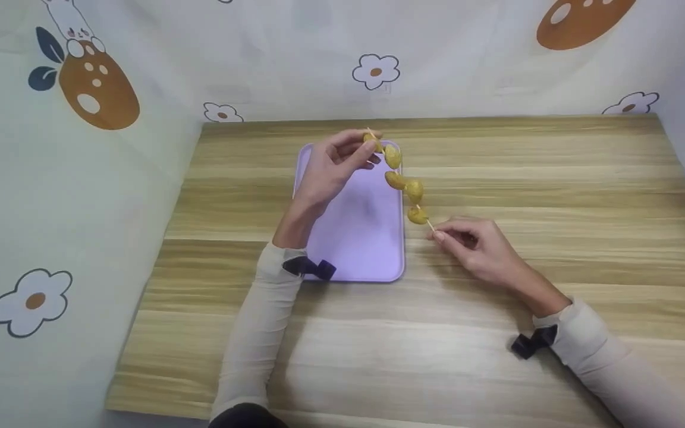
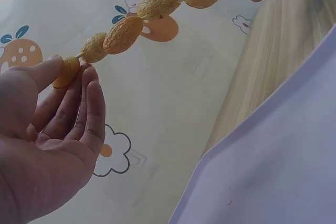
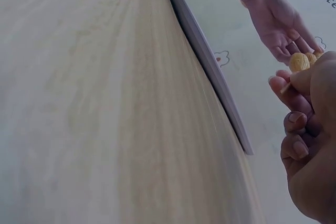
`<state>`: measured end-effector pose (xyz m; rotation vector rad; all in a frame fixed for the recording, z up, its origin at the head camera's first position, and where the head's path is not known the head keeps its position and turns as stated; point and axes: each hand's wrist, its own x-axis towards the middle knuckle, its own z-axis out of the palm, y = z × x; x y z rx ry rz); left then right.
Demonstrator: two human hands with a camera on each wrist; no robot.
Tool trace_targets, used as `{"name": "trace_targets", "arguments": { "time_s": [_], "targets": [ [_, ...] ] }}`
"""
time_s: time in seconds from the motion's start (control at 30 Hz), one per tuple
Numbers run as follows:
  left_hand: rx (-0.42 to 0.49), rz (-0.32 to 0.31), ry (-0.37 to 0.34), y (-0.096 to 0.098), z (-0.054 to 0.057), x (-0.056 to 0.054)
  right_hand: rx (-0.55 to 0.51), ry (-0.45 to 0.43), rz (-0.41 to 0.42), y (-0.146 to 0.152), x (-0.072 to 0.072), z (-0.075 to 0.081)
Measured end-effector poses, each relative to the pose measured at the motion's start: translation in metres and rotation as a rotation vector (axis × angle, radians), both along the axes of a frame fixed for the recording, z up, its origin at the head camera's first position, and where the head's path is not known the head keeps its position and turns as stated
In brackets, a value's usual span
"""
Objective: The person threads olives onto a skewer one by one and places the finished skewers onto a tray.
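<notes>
A thin wooden skewer threaded with several golden-brown, wrinkled, oval food pieces (image 1: 414,191) is held slanting in the air between both hands. My left hand (image 1: 333,169) pinches the endmost piece (image 2: 67,72) between thumb and fingertips, and the skewer's tip pokes out just past it in the head view. At the other end, my right hand (image 1: 482,249) pinches the bare stick (image 1: 430,226) between thumb and forefinger. Its remaining fingers curl inward in the right wrist view. Below my left hand lies a flat lilac tray (image 1: 354,238), partly covered by my left forearm.
The tray rests on a wood-grain table (image 1: 556,178), its low rim (image 3: 210,72) raised along the edge. A pale printed cloth (image 1: 295,65) with flowers and fruit hangs behind the table and along its left side. Tiny crumbs (image 2: 229,202) dot the tray.
</notes>
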<state>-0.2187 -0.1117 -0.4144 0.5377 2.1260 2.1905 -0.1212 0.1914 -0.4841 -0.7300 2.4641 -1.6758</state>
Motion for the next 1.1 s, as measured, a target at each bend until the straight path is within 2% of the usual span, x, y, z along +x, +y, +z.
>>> {"name": "trace_targets", "arguments": {
  "time_s": [0.17, 0.23, 0.3, 0.53, 0.73, 0.93, 1.1],
  "targets": [
    [-0.081, 0.043, 0.024, -0.001, 0.0, 0.0, 0.06, 0.061, 0.016, -0.007, 0.005, 0.003],
    [-0.092, 0.062, 0.03, -0.001, 0.0, -0.001, 0.083, 0.096, 0.01, -0.012, 0.007, 0.004],
    [-0.096, 0.079, 0.039, -0.001, 0.0, -0.002, 0.085, 0.094, 0.009, -0.018, 0.009, 0.006],
    [-0.084, 0.081, 0.035, -0.004, 0.003, -0.003, -0.021, -0.139, 0.071, -0.042, 0.015, 0.013],
    [-0.157, 0.096, 0.025, -0.011, 0.002, -0.005, -0.064, -0.223, 0.066, -0.061, 0.016, 0.015],
    [-0.275, 0.183, 0.013, -0.024, -0.001, -0.008, -0.164, -0.279, 0.037, -0.074, 0.006, 0.016],
    [-0.358, 0.27, 0.016, -0.044, -0.011, -0.011, -0.135, -0.31, 0.005, -0.088, -0.005, 0.017]
  ]
}}
